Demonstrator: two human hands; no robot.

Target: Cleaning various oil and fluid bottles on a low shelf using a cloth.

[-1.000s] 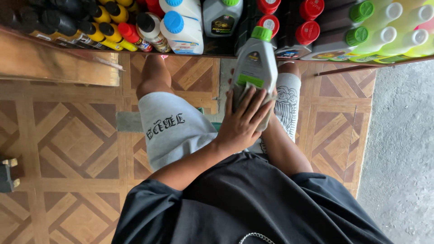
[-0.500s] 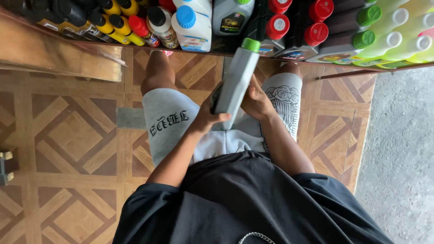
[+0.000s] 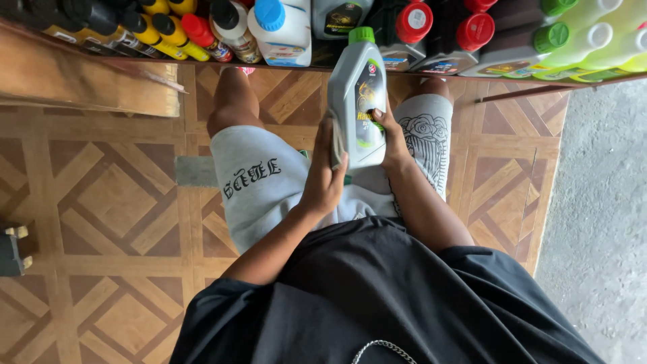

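A tiled floor [image 3: 101, 202] in brown and tan wood-look squares with diagonal patterns fills most of the view; to the right it meets rough grey concrete [image 3: 600, 222]; along the top runs a shelf [image 3: 526, 84] crowded with bottles in yellow, red, blue and green caps; a wooden plank [image 3: 81, 84] lies upper left; daylight is even.

A shop: shelf [image 3: 323, 67] crowded with capped bottles [image 3: 431, 27] (many alike), tiled floor [image 3: 101, 202].
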